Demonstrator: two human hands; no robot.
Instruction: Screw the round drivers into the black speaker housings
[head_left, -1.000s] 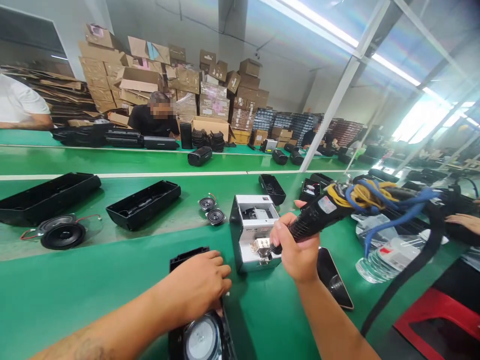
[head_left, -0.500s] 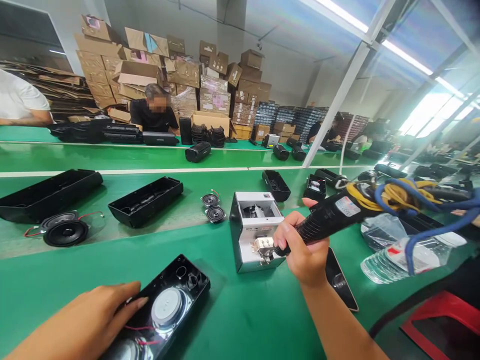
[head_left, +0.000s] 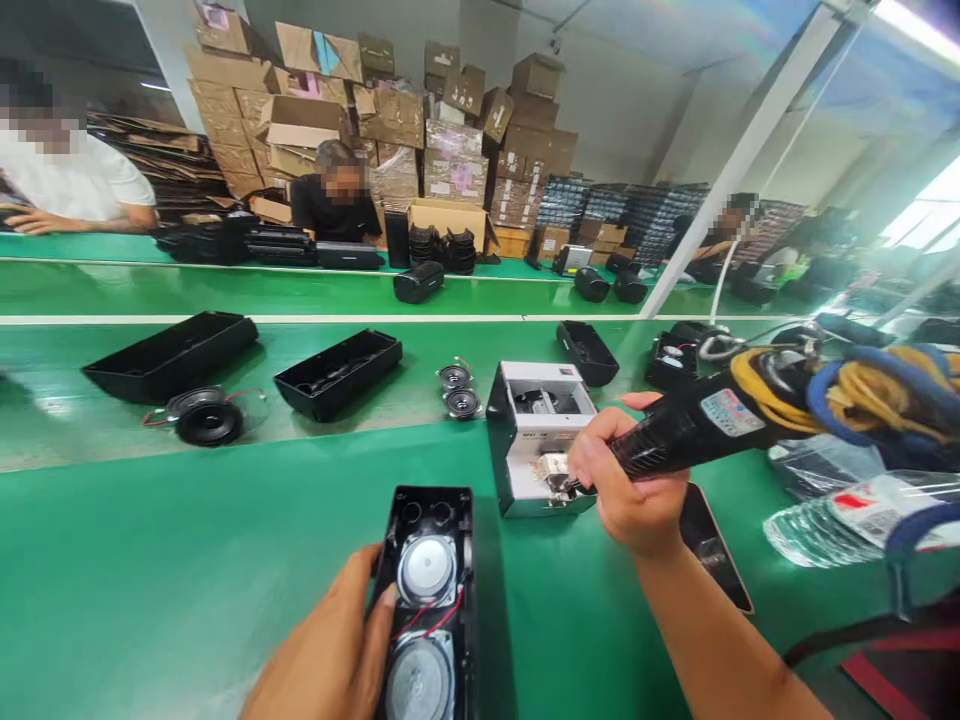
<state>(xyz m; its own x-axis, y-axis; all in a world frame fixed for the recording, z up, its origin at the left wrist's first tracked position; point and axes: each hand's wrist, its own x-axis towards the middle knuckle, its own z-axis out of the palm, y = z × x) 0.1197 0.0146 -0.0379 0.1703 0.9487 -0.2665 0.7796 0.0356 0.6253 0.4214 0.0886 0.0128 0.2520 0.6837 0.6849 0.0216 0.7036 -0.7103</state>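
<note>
Both hands bare, skin uncovered right out to frame edges. Left hand (head_left: 322, 650) seen only in part — cut off by lower edge of view, wrist and forearm hidden; left thumb (head_left: 379, 600) shown with blunt, rounded tip. Right hand (head_left: 630, 490) shown more fully, with knuckles and fingers (head_left: 592, 460) made out, nails trimmed short. Right forearm (head_left: 720, 620) left bare — smooth, tapering toward wrist, running past bottom edge.

- I'm seeing two black speaker housings (head_left: 171, 355) lying open on the green assembly bench (head_left: 465, 345)
- A loose speaker driver (head_left: 209, 424) is sitting nearby, its red wires trailing
- Stacked cardboard cartons (head_left: 450, 120) are rising behind the far bench
- A co-worker in a black shirt (head_left: 334, 208) is sitting before them
</note>
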